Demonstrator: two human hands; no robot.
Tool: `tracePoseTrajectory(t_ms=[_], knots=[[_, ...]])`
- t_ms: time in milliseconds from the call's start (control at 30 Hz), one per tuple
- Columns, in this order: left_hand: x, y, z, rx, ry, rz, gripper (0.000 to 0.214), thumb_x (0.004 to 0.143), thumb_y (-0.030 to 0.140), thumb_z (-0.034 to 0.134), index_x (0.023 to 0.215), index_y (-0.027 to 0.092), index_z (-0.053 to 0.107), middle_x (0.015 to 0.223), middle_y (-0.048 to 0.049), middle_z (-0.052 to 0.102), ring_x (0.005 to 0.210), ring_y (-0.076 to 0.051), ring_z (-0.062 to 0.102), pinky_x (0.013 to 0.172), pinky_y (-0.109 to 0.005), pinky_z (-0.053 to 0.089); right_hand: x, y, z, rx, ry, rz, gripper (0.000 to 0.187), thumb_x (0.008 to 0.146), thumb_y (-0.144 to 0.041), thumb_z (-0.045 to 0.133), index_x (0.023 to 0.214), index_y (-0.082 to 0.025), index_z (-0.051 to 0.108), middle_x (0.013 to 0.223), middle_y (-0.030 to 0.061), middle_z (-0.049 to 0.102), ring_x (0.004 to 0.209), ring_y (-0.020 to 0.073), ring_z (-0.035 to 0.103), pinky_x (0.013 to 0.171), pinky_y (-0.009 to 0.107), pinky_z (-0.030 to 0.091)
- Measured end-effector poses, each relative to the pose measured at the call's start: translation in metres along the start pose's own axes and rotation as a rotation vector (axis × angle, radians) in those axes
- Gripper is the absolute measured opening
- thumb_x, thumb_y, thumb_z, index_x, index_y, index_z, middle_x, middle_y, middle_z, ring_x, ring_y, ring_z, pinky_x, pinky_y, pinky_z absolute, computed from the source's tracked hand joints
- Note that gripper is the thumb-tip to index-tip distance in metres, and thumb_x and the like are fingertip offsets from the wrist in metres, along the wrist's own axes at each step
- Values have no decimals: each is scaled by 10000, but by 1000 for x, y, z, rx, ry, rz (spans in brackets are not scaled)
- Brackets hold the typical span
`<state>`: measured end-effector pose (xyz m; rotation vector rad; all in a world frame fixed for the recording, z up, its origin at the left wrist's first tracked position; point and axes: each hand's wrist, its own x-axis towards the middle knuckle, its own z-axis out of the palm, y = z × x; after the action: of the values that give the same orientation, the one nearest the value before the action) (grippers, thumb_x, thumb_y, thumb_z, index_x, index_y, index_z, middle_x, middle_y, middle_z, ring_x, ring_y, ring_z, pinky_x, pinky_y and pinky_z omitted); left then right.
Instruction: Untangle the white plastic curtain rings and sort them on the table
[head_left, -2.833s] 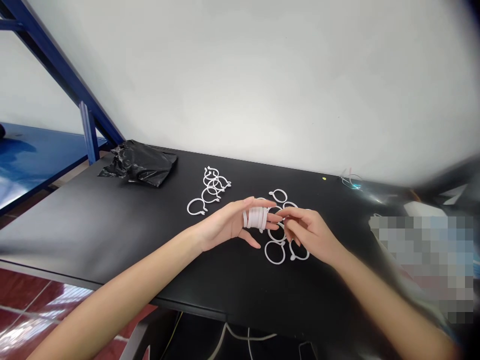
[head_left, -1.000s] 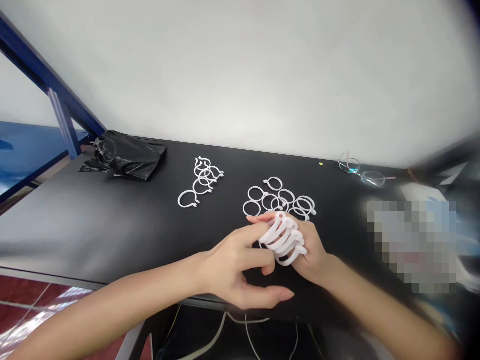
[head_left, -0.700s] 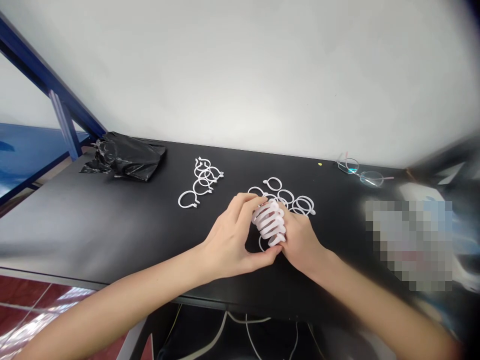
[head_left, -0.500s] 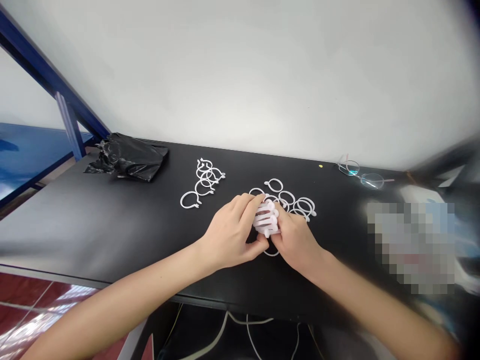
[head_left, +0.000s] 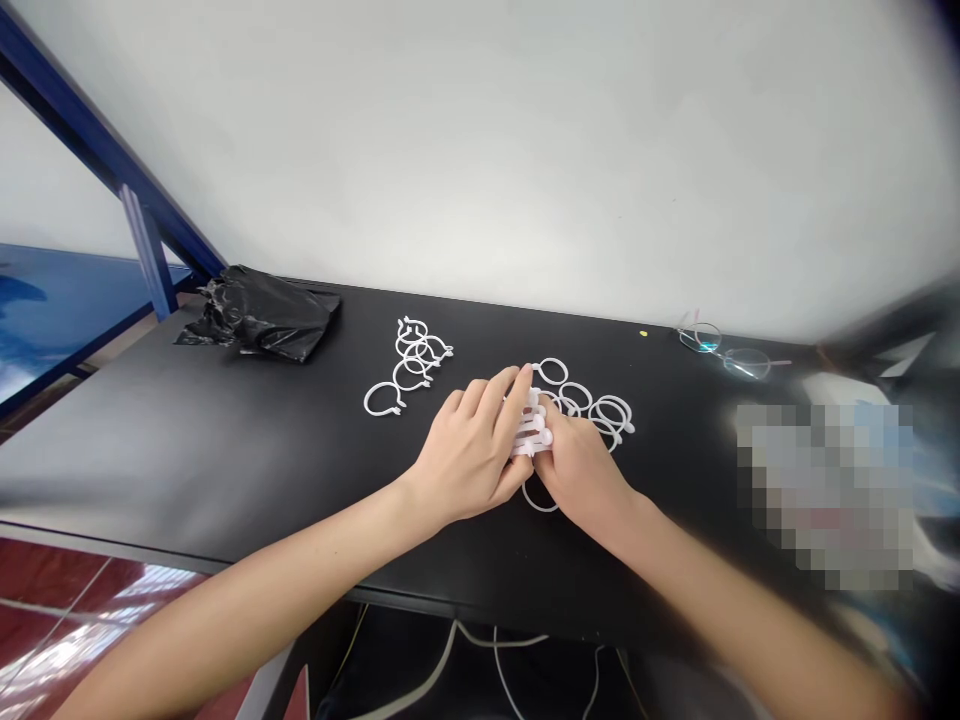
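Note:
Both of my hands meet over the black table, closed around a bunch of white plastic ring clips (head_left: 534, 432). My left hand (head_left: 474, 440) wraps it from the left, fingers over the far side and thumb at the near side. On the right, my right hand (head_left: 589, 460) grips the same bunch; some of its fingers are hidden. Several loose ring clips (head_left: 575, 396) lie just beyond and to the right of my hands. One more ring (head_left: 538, 506) shows beneath them. Farther left, a cluster of overlapping ring clips (head_left: 382, 398) with small knobbed ends lies apart.
A crumpled black plastic bag (head_left: 262, 312) sits at the table's back left. Eyeglasses (head_left: 746, 362) rest near the wall at the back right, beside a tiny yellow bit (head_left: 643, 334). A blurred, pixelated item (head_left: 825, 490) covers the right side. Cables (head_left: 450, 655) hang below the table edge.
My left fingers have slid farther over the bunch of ring clips and toward the right, covering more of it. My right hand keeps its hold. The loose rings stay put.

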<state>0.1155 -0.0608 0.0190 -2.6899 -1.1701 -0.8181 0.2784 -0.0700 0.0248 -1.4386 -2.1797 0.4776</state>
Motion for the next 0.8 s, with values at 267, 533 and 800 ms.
tracePoseTrajectory(t_ms=[267,533,800], knots=[[1,1,4,67,-4,9,592,961,311,348,1442,-27,281,1392,-254,508,1191,-340,526,910,-440,421,3,-4,0,-103,-50,34,154,855,-60,404,933,-176,466,707,54,622,561,189,564,530,279,372],[-1,-1,0,-37,-145,-102,602,925,306,362,1440,2,294,1334,-210,560,1073,-290,594,853,-404,461,6,-11,2,-259,-150,94,148,863,-40,449,953,-158,453,725,43,634,565,191,584,502,268,336],[4,-8,1,27,-170,-166,507,881,185,408,1364,30,385,1282,-189,597,1063,-292,614,851,-415,463,13,-19,4,-465,-199,76,209,872,-23,450,1053,-125,476,769,68,679,600,226,653,487,281,308]])
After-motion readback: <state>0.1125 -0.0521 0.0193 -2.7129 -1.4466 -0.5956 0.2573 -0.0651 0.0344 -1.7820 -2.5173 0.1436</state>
